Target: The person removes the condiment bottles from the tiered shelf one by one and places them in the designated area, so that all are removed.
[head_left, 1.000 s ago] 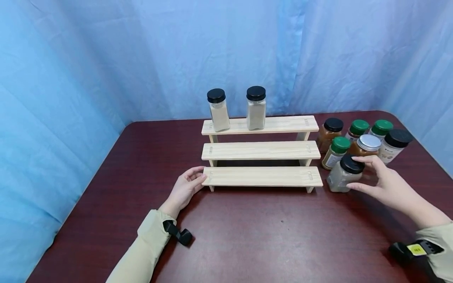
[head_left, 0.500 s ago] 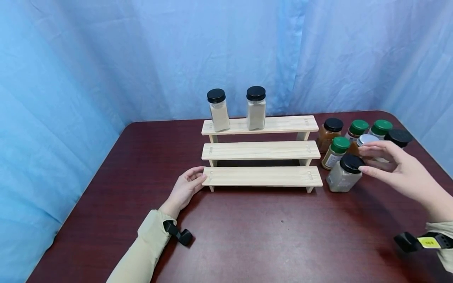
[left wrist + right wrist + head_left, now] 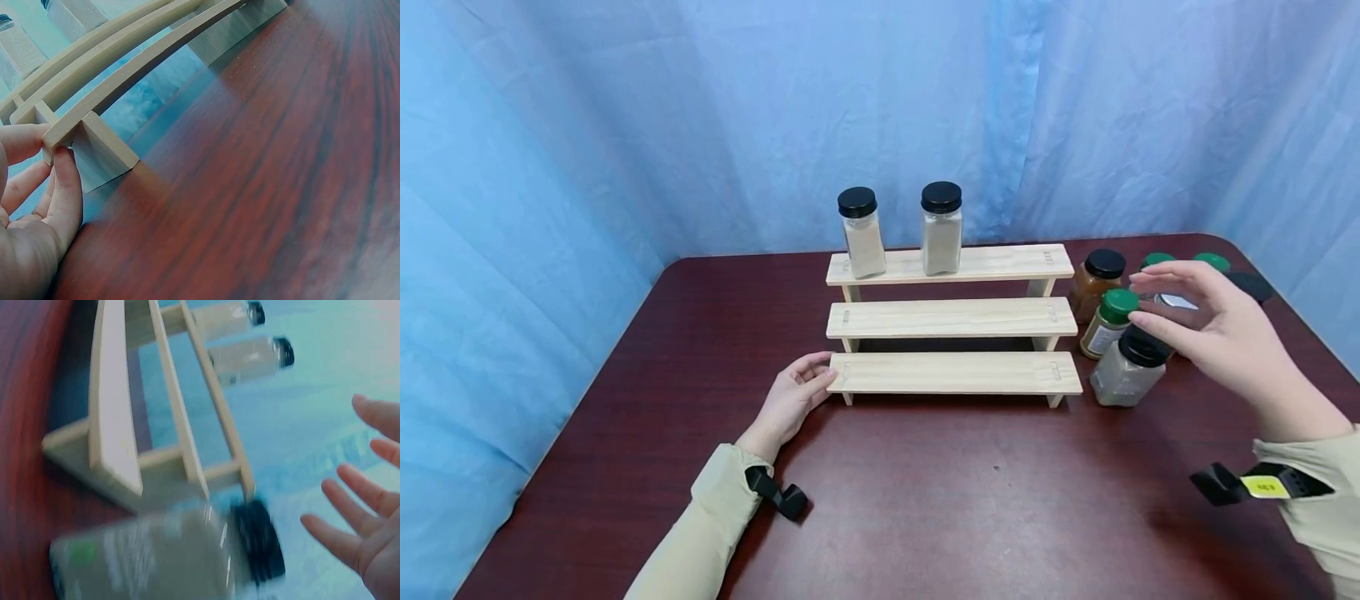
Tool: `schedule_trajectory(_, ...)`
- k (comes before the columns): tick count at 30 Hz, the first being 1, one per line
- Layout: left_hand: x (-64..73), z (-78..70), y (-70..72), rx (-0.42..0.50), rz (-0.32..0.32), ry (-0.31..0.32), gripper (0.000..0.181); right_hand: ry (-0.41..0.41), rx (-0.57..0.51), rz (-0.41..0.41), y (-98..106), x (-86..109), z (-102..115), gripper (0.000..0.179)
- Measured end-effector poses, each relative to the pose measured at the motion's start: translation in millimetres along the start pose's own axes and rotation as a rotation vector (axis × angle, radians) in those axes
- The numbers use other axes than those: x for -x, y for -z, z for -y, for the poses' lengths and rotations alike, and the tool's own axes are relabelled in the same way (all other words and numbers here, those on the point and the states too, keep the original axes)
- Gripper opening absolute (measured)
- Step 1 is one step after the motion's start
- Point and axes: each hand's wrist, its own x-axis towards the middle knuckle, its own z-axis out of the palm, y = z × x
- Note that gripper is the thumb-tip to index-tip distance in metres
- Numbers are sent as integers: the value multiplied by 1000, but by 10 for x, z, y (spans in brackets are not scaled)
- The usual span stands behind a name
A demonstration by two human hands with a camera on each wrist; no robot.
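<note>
In the head view my left hand (image 3: 790, 404) pinches the left end of the lowest board of a three-tier wooden rack (image 3: 955, 372). The left wrist view shows its fingers (image 3: 65, 187) around that board's corner. My right hand (image 3: 1236, 342) hovers over the jars at the right, thumb and fingers apart, holding nothing. Its thumb tip overlaps the edge of a green-lidded spice jar (image 3: 1105, 333). Just below stands a squarish jar (image 3: 1123, 379) of greyish powder with a black lid, which looms large in the right wrist view, apart from the spread fingers (image 3: 337, 540).
Two tall black-lidded jars, one at the left (image 3: 866, 246) and one nearer the middle (image 3: 942, 242), stand on the top tier. A black-lidded jar of brown powder (image 3: 1092, 292) stands by the rack's right end. Behind my right hand are more jars, partly hidden. A blue curtain (image 3: 880, 117) hangs behind the table.
My right hand has left the black lid of the greyish jar and risen up and away toward the back, over the green-lidded jar. The left hand and rack look the same.
</note>
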Motion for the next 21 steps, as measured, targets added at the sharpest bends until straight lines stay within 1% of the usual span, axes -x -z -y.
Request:
schedule_trajectory(4, 7, -12, -4, 1, -1, 2, 45, 42, -47, 18, -115, -116, 112, 45)
schedule_trajectory(8, 11, -14, -1, -3, -3, 5, 45, 105, -73, 59, -297, -203, 151, 44)
schedule_trajectory(10, 9, -13, -2, -1, -5, 4, 45, 117, -85, 85, -400, -236, 168, 43)
schedule_trajectory(14, 1, -8, -5, 0, -7, 2, 44, 116, -92, 124, -578, -296, 235, 42)
schedule_trajectory(19, 0, -2, -7, 4, -7, 8, 43, 91, -132, 117, -761, -400, 325, 45)
schedule_trajectory(21, -1, -1, -2, 3, -6, 8, 43, 65, -148, 107, -823, -453, 366, 48)
